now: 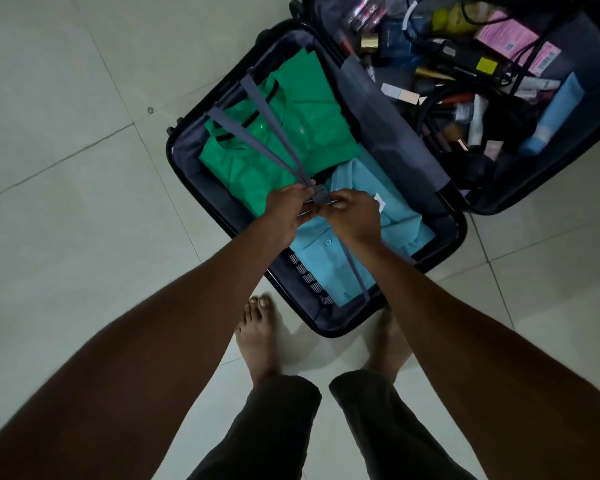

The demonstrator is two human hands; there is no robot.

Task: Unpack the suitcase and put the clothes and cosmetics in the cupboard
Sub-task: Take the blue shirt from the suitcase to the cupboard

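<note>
Suitcase [187, 161] lies open on the tiled floor [66, 237]: near-left half holds folded green clothes [257, 161] and light-blue shirts [329, 258] under crossed grey straps [257, 109], far-right half holds loose cosmetics [478, 98] (tubes, pink boxes, brushes, a black cable). Left hand [286, 211] and right hand [352, 216] meet at the strap buckle [321, 195] over the middle of the clothes, each grip pinched on the buckle or strap end. Bare feet stand on the floor just near of the case's near edge.
</note>
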